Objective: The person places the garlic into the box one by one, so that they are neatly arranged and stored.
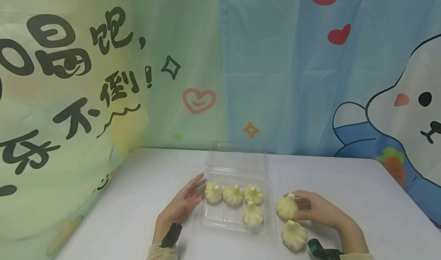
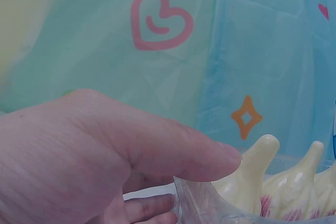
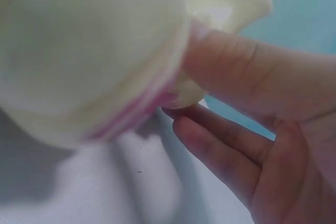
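A clear plastic box (image 1: 225, 224) stands open on the table with several pale garlic bulbs (image 1: 232, 195) inside, three along the back and one in front at the right. Beside its left wall is my left hand (image 1: 182, 202), fingers extended and touching the side; in the left wrist view the thumb (image 2: 184, 148) lies across the box edge near a bulb's stem. Right of the box, my right hand (image 1: 315, 208) grips another garlic bulb (image 1: 286, 207) between thumb and fingers. A further garlic bulb (image 1: 294, 236) sits just in front of it, looming large in the right wrist view.
The box's transparent lid (image 1: 237, 160) is folded back toward the curtain (image 1: 262, 80), which hangs behind the table. A white cloth covers the tabletop (image 1: 138, 198). Dark wrist devices (image 1: 172, 235) are strapped on both wrists.
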A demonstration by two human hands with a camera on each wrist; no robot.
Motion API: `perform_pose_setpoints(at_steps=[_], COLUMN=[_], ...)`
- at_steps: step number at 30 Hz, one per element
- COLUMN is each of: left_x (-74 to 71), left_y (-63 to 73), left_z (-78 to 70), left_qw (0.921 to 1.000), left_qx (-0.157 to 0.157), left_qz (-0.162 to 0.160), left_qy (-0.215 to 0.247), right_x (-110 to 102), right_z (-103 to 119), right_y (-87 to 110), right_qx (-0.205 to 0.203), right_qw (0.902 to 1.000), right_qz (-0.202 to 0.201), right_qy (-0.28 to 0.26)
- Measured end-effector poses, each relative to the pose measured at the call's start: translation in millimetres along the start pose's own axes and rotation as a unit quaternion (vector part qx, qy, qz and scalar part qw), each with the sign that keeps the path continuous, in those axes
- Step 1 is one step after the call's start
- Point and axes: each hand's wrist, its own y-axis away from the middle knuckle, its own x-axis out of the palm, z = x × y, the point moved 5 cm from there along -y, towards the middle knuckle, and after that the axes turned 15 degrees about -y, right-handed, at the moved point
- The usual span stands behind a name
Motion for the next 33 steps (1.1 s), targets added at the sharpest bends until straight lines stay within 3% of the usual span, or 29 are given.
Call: perform_pose_setpoints(at_steps=[25, 33], left_x=[0.0, -0.3], left_y=[-0.9, -0.7], left_z=[1.0, 0.0], left_qw=[1.0000, 1.0000], left_qx=[0.005, 0.009], left_qz=[0.002, 0.001], left_qy=[0.009, 0.004], right_x=[-6, -6], right_z=[34, 42], right_y=[1.2, 0.6], right_qx=[-0.016, 0.001], right_qw=[0.9962, 0.9953], right_qz=[-0.069, -0.078], right_qy=[0.050, 0.058])
